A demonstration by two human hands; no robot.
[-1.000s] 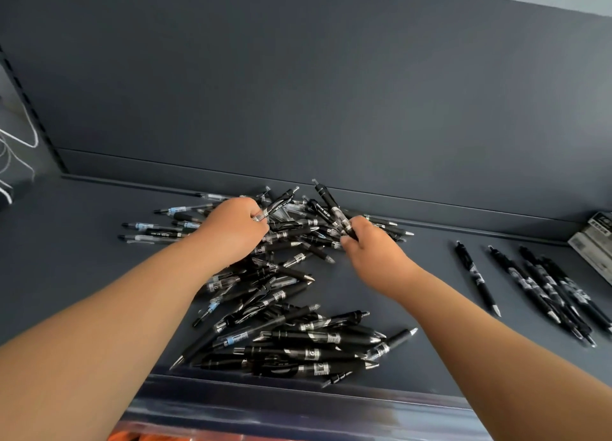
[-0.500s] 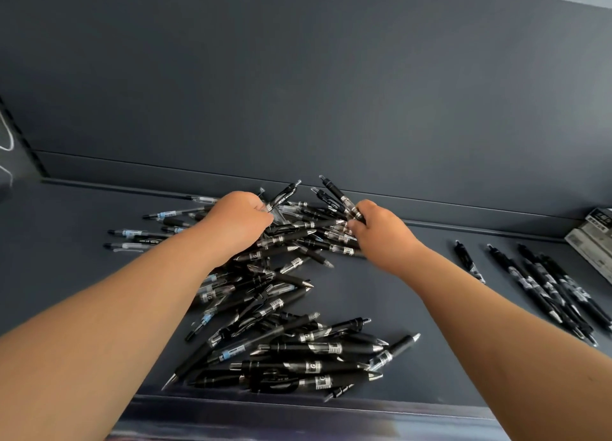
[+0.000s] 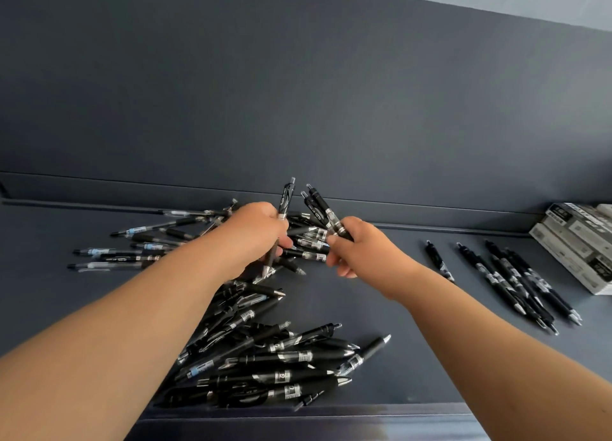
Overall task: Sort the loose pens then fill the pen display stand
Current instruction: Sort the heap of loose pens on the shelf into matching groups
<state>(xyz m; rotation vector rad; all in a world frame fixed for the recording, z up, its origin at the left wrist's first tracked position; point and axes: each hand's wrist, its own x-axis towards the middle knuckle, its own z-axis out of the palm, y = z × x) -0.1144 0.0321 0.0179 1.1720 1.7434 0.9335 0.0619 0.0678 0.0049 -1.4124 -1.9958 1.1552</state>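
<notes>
Sorting loose pens from the big pile point(image 3: 251, 351) on the dark grey desk point(image 3: 381, 308), with both hands raised just above its far part. Left hand point(image 3: 258, 238) closed around one black pen point(image 3: 284, 205), held almost upright, clicker end up, tip pointing down into the heap. Right hand point(image 3: 357, 252) closed on two or three black pens point(image 3: 323, 209), fanned out and leaning toward the back wall point(image 3: 298, 93).

Light, stiff, smooth plastic barrels, so probably easy to lift but also easy to let slide or roll. Best taken at the middle or at the rubber grip part near the tip, where fingers likely slip less; holding several together asks for a firm pinch, otherwise may fan out and drop. Crossed pens in the heap likely to drag neighbours when one is pulled.

Sorted row of black pens point(image 3: 516, 281) lying well apart to the right, more or less parallel, next to stacked pen boxes point(image 3: 576, 242) at the edge. Some pens with light blue labels point(image 3: 112, 253) at the left side of the pile. Flat matte surface with a raised front lip point(image 3: 331, 414), plain dark panel behind. No display stand visible.
</notes>
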